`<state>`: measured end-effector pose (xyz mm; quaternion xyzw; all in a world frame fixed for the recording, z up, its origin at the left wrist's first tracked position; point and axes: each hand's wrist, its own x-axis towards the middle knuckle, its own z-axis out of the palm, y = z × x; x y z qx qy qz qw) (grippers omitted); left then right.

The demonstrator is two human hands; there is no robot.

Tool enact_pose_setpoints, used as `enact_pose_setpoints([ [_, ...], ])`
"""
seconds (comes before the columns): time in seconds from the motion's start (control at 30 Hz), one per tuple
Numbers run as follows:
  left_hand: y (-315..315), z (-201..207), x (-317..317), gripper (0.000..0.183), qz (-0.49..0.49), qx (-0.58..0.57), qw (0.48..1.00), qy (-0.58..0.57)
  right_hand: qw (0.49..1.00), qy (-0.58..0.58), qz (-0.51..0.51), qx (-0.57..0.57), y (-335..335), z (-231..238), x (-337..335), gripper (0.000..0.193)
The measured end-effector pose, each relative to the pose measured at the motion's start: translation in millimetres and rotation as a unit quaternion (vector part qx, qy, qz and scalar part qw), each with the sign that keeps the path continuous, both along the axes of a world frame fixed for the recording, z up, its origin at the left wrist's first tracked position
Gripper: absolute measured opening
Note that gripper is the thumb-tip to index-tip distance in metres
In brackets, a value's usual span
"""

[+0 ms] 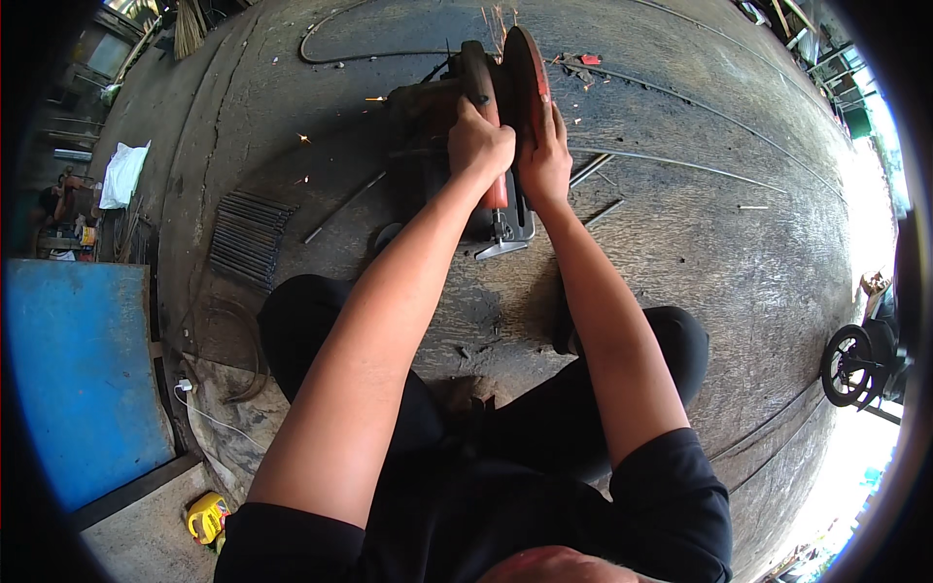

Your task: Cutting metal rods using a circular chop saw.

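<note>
A dark cut-off saw (418, 112) with a red handle and a round red guard stands on the floor before me. My left hand (481, 146) is closed round the red handle (496, 194). Just to the right, my right hand (544, 170) lies against the near edge of the round guard (525, 73), its fingers stretched upward along it. Orange sparks (499, 29) fly beyond the saw, and a few glow to its left. A long thin rod (680, 160) runs out to the right of the saw. What the blade touches is hidden behind my hands and the guard.
Short rods lie in a neat row (253, 238) at left. Loose rods (345, 206) lie nearer the saw. A cable (335, 58) curves across the far floor. Around the edges are a blue panel (83, 369), a white bag (124, 175), a yellow container (207, 517) and a wheel (848, 365).
</note>
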<state>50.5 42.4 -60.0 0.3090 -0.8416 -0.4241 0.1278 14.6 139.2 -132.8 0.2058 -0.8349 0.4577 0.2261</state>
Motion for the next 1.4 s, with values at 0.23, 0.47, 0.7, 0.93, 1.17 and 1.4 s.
enact_pose_setpoints([
  [0.23,0.1,-0.3,0.7,0.063,-0.007,0.005,1.0,0.011,1.0,0.008,-0.009,0.003,-1.0,-2.4,-0.8,0.055],
  [0.47,1.4,2.2,-0.3,0.059,0.005,0.022,1.0,-0.004,1.0,0.002,-0.006,0.003,0.3,-3.1,-2.3,0.056],
  [0.7,1.4,-0.3,-0.6,0.058,0.014,0.019,1.0,-0.003,1.0,0.004,-0.007,0.006,0.2,-1.9,-1.1,0.054],
  [0.93,2.3,3.1,0.9,0.057,0.004,0.029,1.0,-0.008,1.0,0.017,-0.007,0.007,0.8,-3.8,-2.0,0.054],
  [1.17,2.0,0.8,0.1,0.057,0.01,0.015,1.0,-0.005,1.0,0.011,-0.009,0.005,0.1,-5.0,-2.5,0.055],
  [1.4,3.4,3.7,1.0,0.058,0.007,0.021,1.0,-0.008,1.0,0.017,-0.014,0.005,0.4,-5.1,-3.1,0.055],
])
